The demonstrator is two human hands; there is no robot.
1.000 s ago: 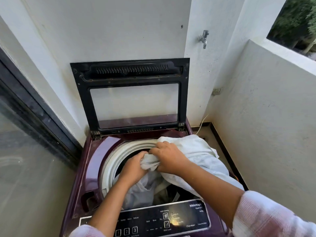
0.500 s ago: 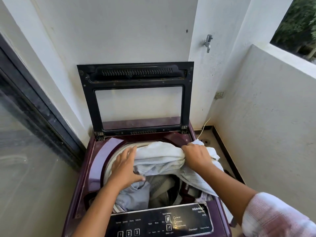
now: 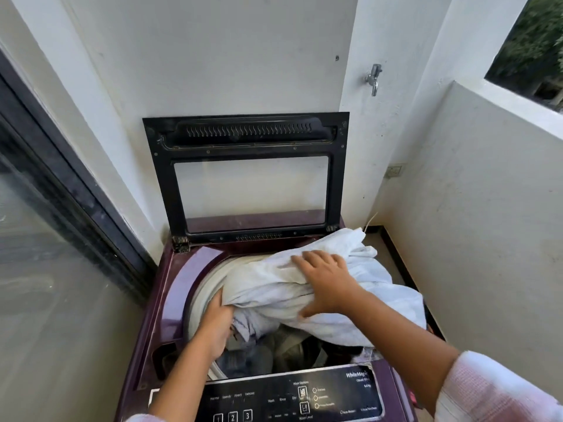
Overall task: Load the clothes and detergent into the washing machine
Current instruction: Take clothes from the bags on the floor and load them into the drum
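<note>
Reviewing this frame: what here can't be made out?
1. Left hand: head view, fingers tucked under the white cloth, grip unclear.
2. Clothes in the drum: head view, shaded and mostly covered by the cloth and the right hand.
3. Control panel: head view, small labels blurred, lower part cut by the bottom edge.
4. Detergent: nowhere in view.

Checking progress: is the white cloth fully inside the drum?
No. The white cloth bulges above the drum, draping over the machine's right edge.
</note>
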